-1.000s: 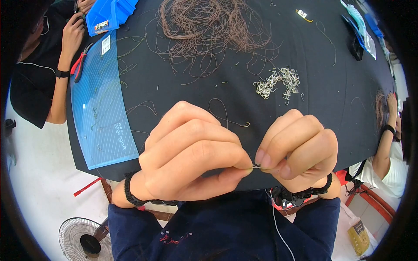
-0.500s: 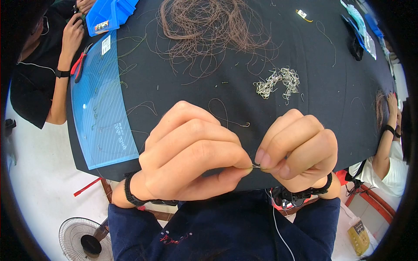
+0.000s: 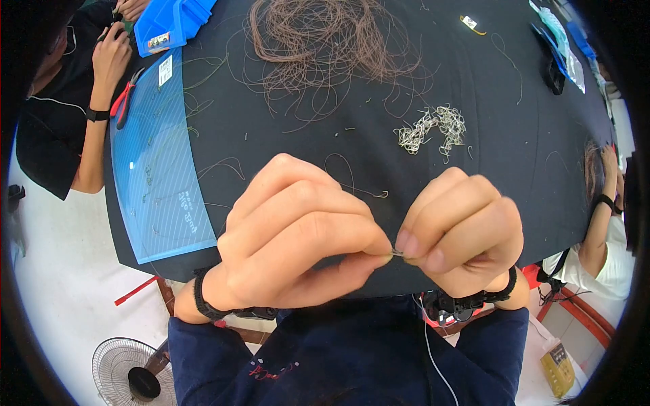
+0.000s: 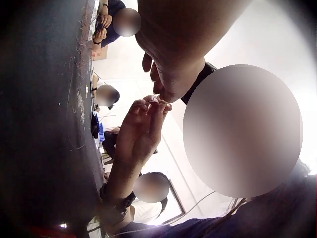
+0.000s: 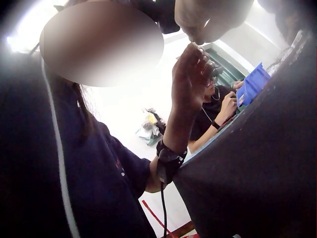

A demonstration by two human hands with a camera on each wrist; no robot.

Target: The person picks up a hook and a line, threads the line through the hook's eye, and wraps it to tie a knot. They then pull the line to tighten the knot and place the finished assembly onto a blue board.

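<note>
My left hand [image 3: 305, 237] and right hand [image 3: 464, 233] meet fingertip to fingertip over the near table edge. Between them shows a short, thin silvery piece [image 3: 397, 253], pinched by left thumb and index at one end and by right fingertips at the other. Most of it is hidden by the fingers, so I cannot tell whether it is a hook or line. Just beyond lies a fishhook [image 3: 383, 194] tied to a loop of thin line. Farther off is a pile of pale fishhooks [image 3: 451, 125].
A tangled bundle of brown line [image 3: 325, 54] spreads across the far table. At left lie a translucent blue sheet [image 3: 162, 183] with strands on it, red-handled pliers [image 3: 124, 101] and a blue bin [image 3: 196, 17]. Other people sit at both sides; a fan [image 3: 128, 372] stands at lower left.
Both hands have risen slightly in the head view, still joined at the thin piece. My right fingers have shifted a little on it. The tabletop things stay put.
</note>
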